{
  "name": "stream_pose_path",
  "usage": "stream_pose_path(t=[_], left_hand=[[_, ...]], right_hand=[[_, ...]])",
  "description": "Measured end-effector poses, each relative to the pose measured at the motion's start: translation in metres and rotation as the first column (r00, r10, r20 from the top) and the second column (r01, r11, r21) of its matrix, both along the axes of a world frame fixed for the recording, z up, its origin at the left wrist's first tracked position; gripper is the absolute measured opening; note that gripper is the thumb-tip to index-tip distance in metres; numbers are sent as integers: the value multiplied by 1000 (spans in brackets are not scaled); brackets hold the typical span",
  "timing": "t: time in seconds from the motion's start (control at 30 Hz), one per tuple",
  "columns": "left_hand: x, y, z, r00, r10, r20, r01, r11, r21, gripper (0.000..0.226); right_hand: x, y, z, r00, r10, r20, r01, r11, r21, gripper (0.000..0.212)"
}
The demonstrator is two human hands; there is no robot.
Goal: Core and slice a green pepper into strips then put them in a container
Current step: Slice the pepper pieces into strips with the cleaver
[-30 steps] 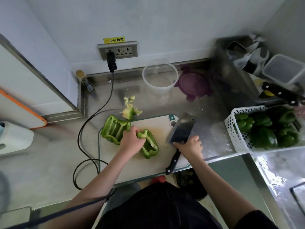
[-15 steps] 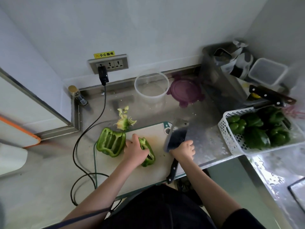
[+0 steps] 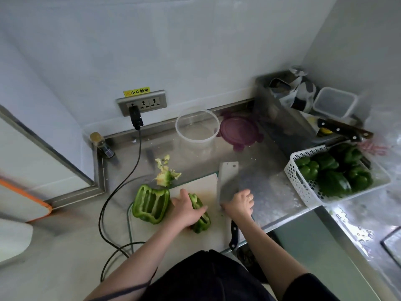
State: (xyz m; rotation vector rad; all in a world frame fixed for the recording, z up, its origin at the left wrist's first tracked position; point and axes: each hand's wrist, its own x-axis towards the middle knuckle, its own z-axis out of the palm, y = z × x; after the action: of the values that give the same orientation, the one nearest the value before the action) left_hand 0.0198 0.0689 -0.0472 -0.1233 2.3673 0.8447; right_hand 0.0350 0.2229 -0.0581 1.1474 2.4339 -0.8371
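Observation:
On the white cutting board (image 3: 204,183) lie two cored green pepper halves. My left hand (image 3: 184,209) presses down on the right pepper half (image 3: 200,216), covering much of it. The left pepper half (image 3: 150,203) lies cut side up at the board's left edge. My right hand (image 3: 239,203) grips the cleaver (image 3: 226,183) by its black handle, the blade upright on the board just right of the held half. The pepper core (image 3: 166,173) lies behind the board. A clear round container (image 3: 196,127) stands at the back by the wall.
A purple lid (image 3: 239,131) lies right of the container. A white basket (image 3: 301,187) of whole green peppers sits at right, with a second knife (image 3: 342,129) and a square tub (image 3: 334,103) behind it. A black cable (image 3: 121,187) runs from the wall socket past the board.
The camera has tilted, so everything sits lower in view. My right hand has turned the cleaver from lying angled to standing more upright beside the held half. My left hand stays on the pepper.

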Motion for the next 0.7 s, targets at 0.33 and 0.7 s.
stream_pose_path(t=[0.33, 0.7], left_hand=[[8, -3, -1, 993, 114, -40, -109, 987, 122, 58], [13, -12, -8, 951, 291, 100, -307, 914, 264, 54]], right_hand=[[15, -14, 18, 984, 64, -163, -104, 964, -245, 43], [43, -20, 33, 946, 164, -280, -167, 986, 14, 33]])
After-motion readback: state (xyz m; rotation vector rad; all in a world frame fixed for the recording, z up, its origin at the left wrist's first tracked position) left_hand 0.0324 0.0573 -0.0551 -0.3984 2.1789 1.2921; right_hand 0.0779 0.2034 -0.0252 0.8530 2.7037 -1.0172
